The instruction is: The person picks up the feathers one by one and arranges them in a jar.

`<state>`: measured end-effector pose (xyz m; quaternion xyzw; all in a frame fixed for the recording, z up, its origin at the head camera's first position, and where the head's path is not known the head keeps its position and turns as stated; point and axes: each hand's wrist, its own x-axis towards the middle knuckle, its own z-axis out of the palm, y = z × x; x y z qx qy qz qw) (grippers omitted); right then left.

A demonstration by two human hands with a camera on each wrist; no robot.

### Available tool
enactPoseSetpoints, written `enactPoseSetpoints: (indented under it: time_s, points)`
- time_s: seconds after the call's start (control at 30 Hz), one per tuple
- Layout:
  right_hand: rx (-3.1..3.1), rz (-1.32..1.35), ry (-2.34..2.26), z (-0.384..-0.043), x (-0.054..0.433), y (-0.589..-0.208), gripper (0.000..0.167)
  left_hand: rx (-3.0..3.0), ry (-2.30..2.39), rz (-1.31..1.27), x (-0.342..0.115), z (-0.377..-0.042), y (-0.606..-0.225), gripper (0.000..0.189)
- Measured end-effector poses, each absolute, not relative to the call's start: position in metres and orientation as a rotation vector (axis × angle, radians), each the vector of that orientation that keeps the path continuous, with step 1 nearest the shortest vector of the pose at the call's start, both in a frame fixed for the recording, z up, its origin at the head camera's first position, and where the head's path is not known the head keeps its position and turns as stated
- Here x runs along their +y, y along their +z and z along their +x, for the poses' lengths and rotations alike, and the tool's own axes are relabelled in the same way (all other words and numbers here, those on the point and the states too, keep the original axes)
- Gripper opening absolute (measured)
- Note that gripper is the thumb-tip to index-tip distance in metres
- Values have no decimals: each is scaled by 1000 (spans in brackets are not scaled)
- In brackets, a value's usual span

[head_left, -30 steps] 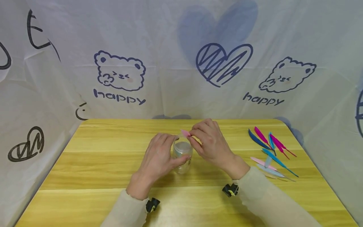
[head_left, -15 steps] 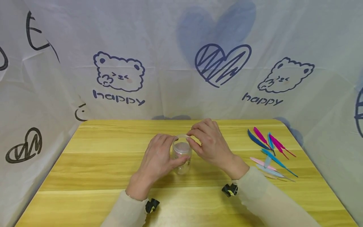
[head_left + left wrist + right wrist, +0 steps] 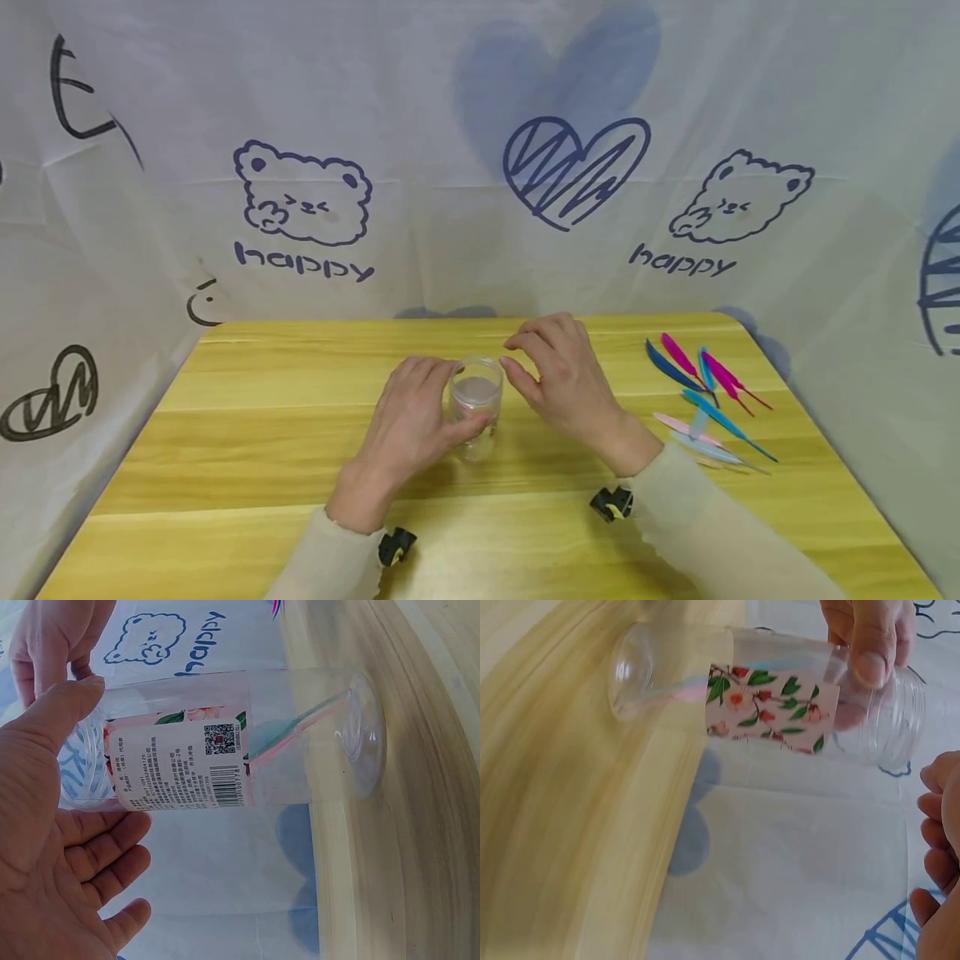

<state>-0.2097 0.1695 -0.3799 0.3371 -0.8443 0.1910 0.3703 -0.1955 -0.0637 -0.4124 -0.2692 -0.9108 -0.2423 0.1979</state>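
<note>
A clear plastic jar (image 3: 477, 392) without a lid stands upright on the table, bearing a flowered label (image 3: 772, 709). Around its upper part, my left hand (image 3: 411, 417) holds it with thumb and fingers on opposite sides. Inside, low in the jar, a pink and a blue-green feather (image 3: 289, 735) lean against the wall; the label hides their upper ends. Just right of the rim is my right hand (image 3: 570, 383), its fingers loosely bent with nothing between thumb and forefinger.
Several loose feathers lie at the table's right: magenta ones (image 3: 678, 352), a dark blue one (image 3: 667, 364), a bright blue one (image 3: 723, 417) and pale ones (image 3: 705, 446). A printed white cloth (image 3: 420, 225) hangs behind the wooden table (image 3: 262, 450).
A pink feather pinched in my right hand at the jar's mouth has gone down inside. The right fingers have parted and drawn slightly off the rim; my left hand still holds the jar.
</note>
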Motion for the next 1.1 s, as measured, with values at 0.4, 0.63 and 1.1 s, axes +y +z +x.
enactPoseSetpoints:
  time_s: [0.4, 0.63, 1.1]
  points:
    - [-2254, 632, 442, -211, 245, -401, 18, -2576, -696, -720, -64, -195, -413, 73]
    - [-2329, 467, 340, -212, 313, -414, 15, -2559, -691, -735, -62, -195, -413, 75]
    - [-2581, 198, 182, -214, 393, -436, 18, -2594, -693, -720, -63, -195, -412, 73]
